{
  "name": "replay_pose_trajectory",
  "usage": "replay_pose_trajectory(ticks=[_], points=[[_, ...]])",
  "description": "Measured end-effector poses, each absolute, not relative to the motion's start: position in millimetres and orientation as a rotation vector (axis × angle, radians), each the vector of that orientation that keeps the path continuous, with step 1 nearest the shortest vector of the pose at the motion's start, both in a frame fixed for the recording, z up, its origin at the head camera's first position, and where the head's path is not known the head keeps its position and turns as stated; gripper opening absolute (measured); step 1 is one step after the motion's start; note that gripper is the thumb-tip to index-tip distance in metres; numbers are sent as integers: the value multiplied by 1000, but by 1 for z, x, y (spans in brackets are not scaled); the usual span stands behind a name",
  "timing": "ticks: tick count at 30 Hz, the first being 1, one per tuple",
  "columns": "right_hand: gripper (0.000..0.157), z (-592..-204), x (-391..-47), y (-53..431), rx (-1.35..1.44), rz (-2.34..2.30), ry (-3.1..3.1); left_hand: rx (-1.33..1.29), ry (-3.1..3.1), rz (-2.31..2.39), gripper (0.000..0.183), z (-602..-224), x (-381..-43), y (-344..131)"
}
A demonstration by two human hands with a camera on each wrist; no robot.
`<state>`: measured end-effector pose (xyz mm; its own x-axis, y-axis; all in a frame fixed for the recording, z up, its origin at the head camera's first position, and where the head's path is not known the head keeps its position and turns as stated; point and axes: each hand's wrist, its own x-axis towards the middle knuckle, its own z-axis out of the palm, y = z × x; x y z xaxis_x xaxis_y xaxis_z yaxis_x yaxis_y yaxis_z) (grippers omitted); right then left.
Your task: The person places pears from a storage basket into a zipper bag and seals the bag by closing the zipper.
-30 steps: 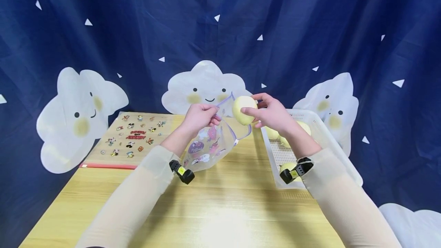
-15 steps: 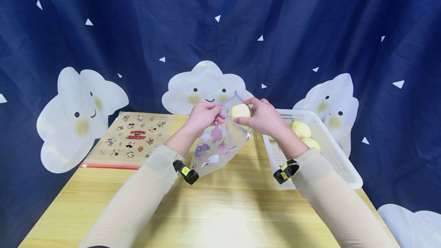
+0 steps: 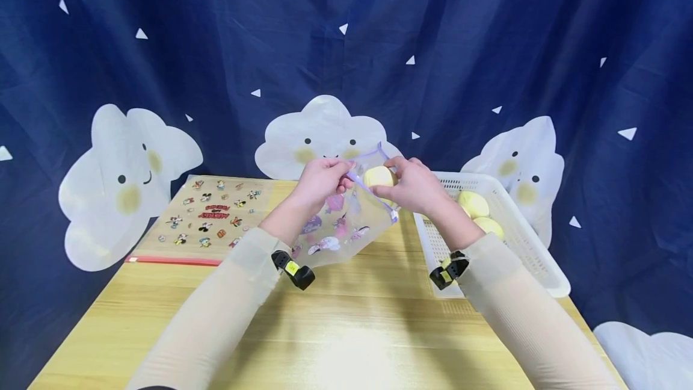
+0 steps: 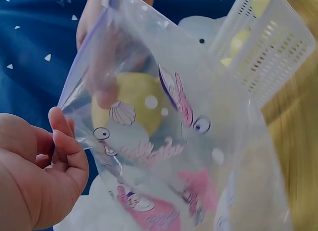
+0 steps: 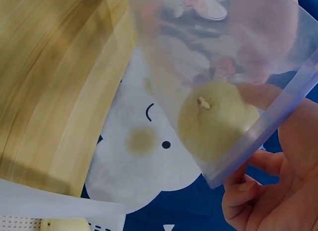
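A clear zip bag (image 3: 346,236) with a purple zip edge and pink cartoon prints hangs over the table, its mouth spread apart. My left hand (image 3: 322,185) pinches the near rim of that mouth between thumb and fingers. Inside the opening, my right hand (image 3: 417,186) holds a round pale-yellow pear (image 3: 378,177), with thumb and fingers around it. Through the film in the right wrist view, the pear (image 5: 216,124) shows a short stem. The left wrist view also has the pear (image 4: 134,104) behind the printed plastic, with the right hand's fingers partly blurred by it.
A white perforated basket (image 3: 533,251) at the right holds more pears (image 3: 473,204). Flat on the table's left lies another zip bag (image 3: 208,218) with a red zip edge and cartoon prints. A blue curtain (image 3: 335,65) with clouds hangs behind the wooden table (image 3: 303,330).
My right hand has brought the pear left and down, from just outside the bag's mouth into it. My left hand has shifted slightly right, still pinching the rim.
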<state>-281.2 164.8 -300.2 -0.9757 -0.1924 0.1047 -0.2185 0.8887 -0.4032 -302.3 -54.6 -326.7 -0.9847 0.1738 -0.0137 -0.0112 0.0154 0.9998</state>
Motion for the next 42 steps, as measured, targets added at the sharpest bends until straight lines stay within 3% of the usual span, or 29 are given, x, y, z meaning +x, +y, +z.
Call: replay_pose_trajectory(ticks=[14, 33, 42], points=[[32, -300, -287, 188, 299, 838, -2821, 115, 2004, 2334, 29, -307, -304, -65], [51, -333, -315, 288, -39, 726, -3002, 65, 1964, 2325, 30, -313, -308, -80], [35, -351, -316, 333, -89, 631, -3204, 84, 1975, 2296, 30, -312, -307, -80]])
